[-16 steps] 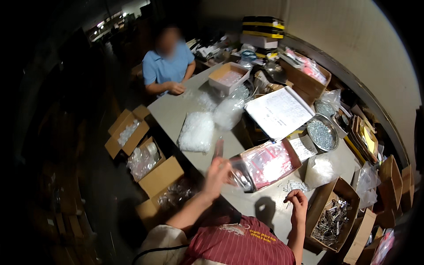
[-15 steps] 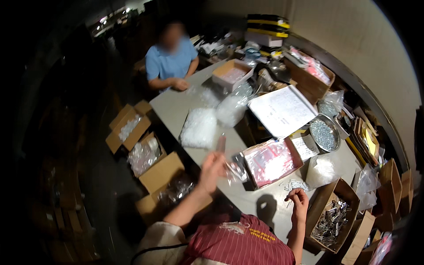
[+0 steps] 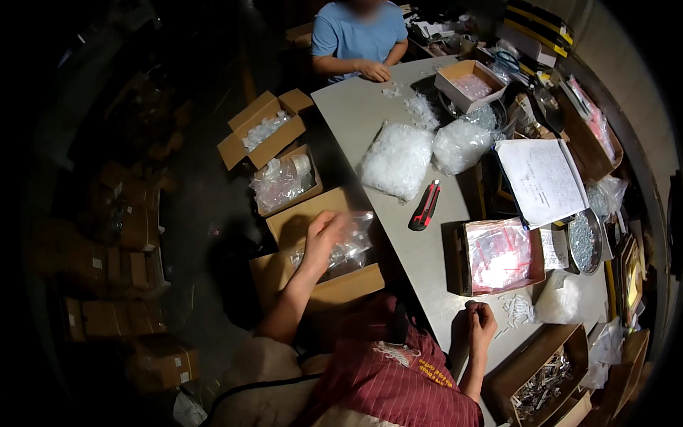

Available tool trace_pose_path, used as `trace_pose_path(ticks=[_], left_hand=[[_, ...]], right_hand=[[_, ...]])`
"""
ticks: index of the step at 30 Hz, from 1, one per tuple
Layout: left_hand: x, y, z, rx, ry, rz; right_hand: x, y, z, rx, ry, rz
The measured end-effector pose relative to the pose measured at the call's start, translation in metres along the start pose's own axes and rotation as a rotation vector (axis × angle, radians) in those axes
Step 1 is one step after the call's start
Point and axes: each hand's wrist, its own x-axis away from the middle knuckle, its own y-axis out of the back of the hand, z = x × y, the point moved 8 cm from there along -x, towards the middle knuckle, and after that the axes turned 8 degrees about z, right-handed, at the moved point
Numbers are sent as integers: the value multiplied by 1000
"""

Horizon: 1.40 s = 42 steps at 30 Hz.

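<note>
A person in a pinstriped maroon apron [image 3: 380,381] works at a pale table [image 3: 430,260], hands well apart. The right hand [image 3: 482,322] rests at the table's near edge, fingers curled together; whether anything is pinched in them cannot be told. Just beside it lie loose white pegs [image 3: 518,311], with an open carton [image 3: 523,356] of metal pieces [image 3: 546,384] to the right. Off the table's left side, the left hand [image 3: 326,231], slightly blurred, grips a clear plastic bag [image 3: 361,231] between thumb and fingers, above an open cardboard box [image 3: 348,286] containing more clear bags.

Farther up the table, a box [image 3: 464,265] holds red-edged clear bags [image 3: 501,256], near a plump bag of white pieces [image 3: 562,299]. A red-and-black cutter [image 3: 425,206] lies alone on the surface. Beyond it sit a stuffed white bag [image 3: 397,162] and, to its right, a rounder bag [image 3: 461,146], while an open notebook [image 3: 539,178] bears handwriting. At the far end, a co-worker in a blue shirt [image 3: 359,35] keeps one hand [image 3: 373,70] at the table's edge.
</note>
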Motion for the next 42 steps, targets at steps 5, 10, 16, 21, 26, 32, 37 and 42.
trace_pose_path(ticks=[5,10,16,21,26,32,37,42], left_hand=[[-6,23,29,-65,140,-33],[-24,-66,-29,-8,10,304],[-21,-231,-34,-136,-87,840],[-10,-337,12,-752,-430,947],[-26,-375,45,-1205,-802,645],[-23,-356,43,-889,-566,796],[-48,-334,47,-395,-285,723],[-51,-332,36,38,-32,749]], right_hand=[[1,17,-3,-117,-6,-155],[3,23,-12,-176,-3,-221],[-3,22,-12,-186,81,-241],[2,24,-8,-261,35,-250],[-1,30,-32,-199,178,-246],[9,25,-14,-257,61,-134],[2,29,-4,-349,31,-131],[-7,51,45,-191,51,-154]])
